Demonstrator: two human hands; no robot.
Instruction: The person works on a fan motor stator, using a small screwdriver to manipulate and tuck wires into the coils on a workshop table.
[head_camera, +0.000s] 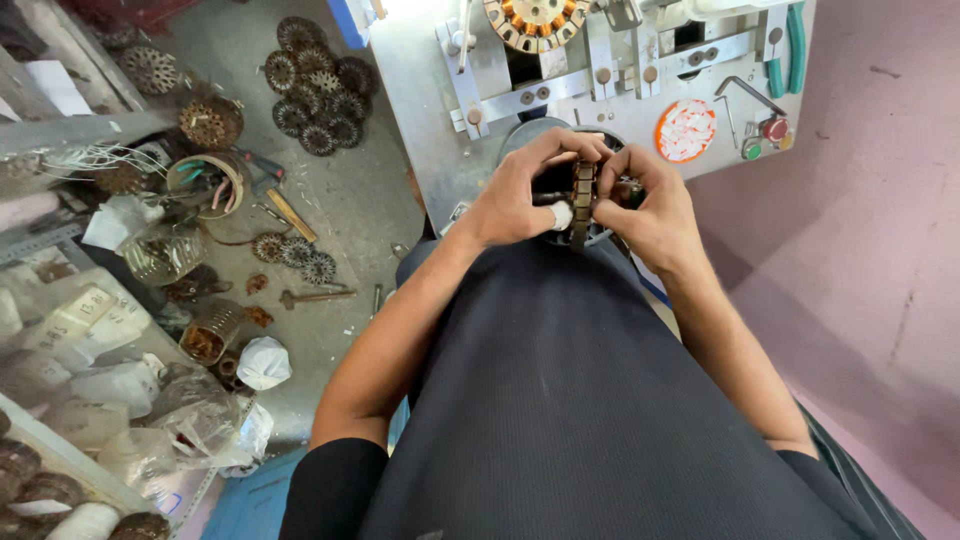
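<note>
Left hand (515, 200) and right hand (650, 205) both grip a stator (581, 205) held on edge between them, fingers curled tight around its rim, just above the lap and in front of the grey machine (620, 70). A wound stator (535, 20) sits on the machine top. Loose cores (318, 85) lie on the floor, left.

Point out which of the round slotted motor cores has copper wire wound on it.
The core mounted on the grey machine, at the top edge: copper coils fill its slots. The dark cores piled on the floor look bare.
</note>
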